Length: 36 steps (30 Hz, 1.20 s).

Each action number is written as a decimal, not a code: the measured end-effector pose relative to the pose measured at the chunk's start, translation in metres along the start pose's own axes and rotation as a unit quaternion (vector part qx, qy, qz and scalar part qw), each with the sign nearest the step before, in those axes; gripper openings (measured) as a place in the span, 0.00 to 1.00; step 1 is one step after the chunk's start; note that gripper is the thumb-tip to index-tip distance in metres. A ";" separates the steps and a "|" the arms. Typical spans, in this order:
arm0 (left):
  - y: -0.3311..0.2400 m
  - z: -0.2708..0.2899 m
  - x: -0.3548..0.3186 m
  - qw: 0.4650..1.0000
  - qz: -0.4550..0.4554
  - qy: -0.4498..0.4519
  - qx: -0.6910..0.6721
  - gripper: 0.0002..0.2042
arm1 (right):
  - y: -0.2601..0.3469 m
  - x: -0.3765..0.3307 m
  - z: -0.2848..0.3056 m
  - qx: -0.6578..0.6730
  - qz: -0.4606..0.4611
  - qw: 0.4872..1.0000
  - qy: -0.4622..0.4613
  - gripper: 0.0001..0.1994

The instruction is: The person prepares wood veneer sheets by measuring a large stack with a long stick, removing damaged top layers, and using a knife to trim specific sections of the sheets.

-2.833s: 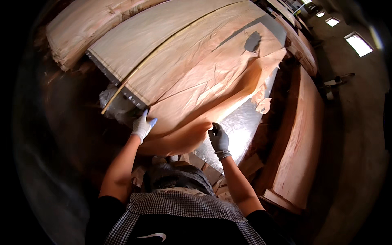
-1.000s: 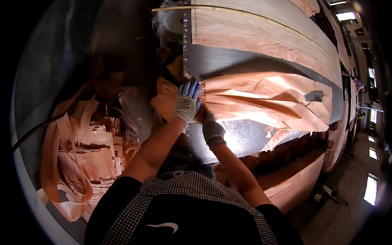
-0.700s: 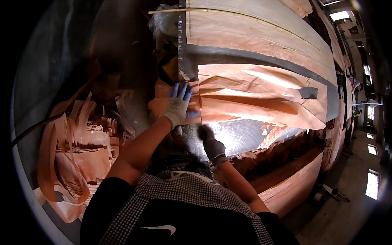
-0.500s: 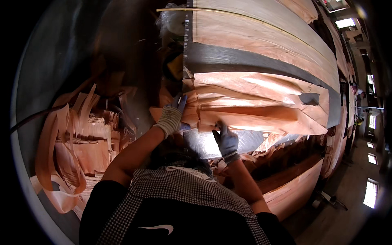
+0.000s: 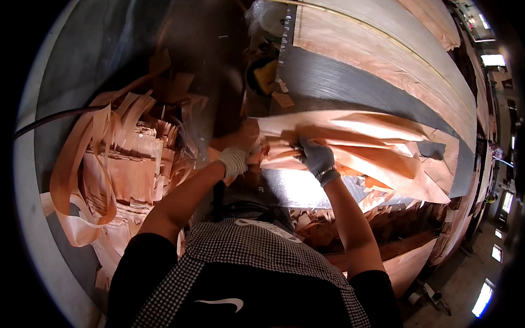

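A thin, reddish-brown wood veneer sheet (image 5: 377,136) lies rumpled across the dark worktable, with a hole near its far right end. My right hand (image 5: 317,157), in a grey glove, is closed on the sheet's bunched near edge toward its left end. At that left end, my left hand (image 5: 234,162), in a pale knit glove, is closed on a ragged flap of veneer (image 5: 240,138) that hangs past the table's left edge. The veneer partly hides the fingertips of both hands.
Broken veneer scraps and curled strips (image 5: 123,175) are heaped at left. A dark round container with something yellow (image 5: 266,76) stands beyond the table's left edge. Pale veneer sheets (image 5: 355,44) lie farther back under a thin rod (image 5: 350,24). More scraps (image 5: 306,218) lie below the table's near edge.
My right hand has moved up and onto the veneer's near edge, gripping it. My left hand has gone from fingers spread on the sheet to closed. The sheet's left end is now bunched and creased.
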<state>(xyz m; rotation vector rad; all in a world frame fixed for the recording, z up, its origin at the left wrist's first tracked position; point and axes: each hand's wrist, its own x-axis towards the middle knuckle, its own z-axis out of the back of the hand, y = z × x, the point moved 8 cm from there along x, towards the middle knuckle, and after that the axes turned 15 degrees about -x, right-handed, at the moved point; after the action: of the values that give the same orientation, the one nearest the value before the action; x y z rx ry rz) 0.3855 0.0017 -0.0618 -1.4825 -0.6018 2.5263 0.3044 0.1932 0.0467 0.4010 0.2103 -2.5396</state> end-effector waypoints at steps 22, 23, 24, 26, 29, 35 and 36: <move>-0.050 0.193 -0.208 0.792 -0.412 -0.255 -0.372 0.12 | 0.019 0.044 0.199 0.386 -0.075 0.914 -0.099 0.11; -0.078 0.208 -0.234 0.786 -0.434 -0.188 -0.398 0.13 | 0.022 0.051 0.197 0.430 -0.074 0.896 -0.084 0.08; -0.092 0.217 -0.236 0.760 -0.470 -0.216 -0.393 0.14 | 0.019 0.061 0.188 0.542 -0.011 0.833 -0.110 0.09; -0.091 0.239 -0.242 0.686 -0.521 -0.360 -0.359 0.17 | 0.017 0.068 0.185 0.641 -0.051 0.719 -0.263 0.12; -0.047 0.263 -0.279 0.612 -0.456 -0.437 -0.476 0.18 | 0.074 0.030 0.252 0.552 -0.024 0.791 -0.263 0.13; 0.085 0.295 -0.428 0.458 -0.358 -0.799 -0.157 0.13 | 0.181 -0.057 0.257 0.367 0.116 0.840 -0.381 0.10; 0.122 0.306 -0.457 0.460 -0.332 -0.782 -0.259 0.11 | 0.209 -0.066 0.244 0.270 0.127 0.894 -0.334 0.09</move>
<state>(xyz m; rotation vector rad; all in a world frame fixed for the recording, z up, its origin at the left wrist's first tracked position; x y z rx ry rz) 0.3590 -0.3383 0.3867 1.4758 -1.6460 2.1485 0.4133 -0.0044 0.2846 -0.2532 -0.7688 -2.2779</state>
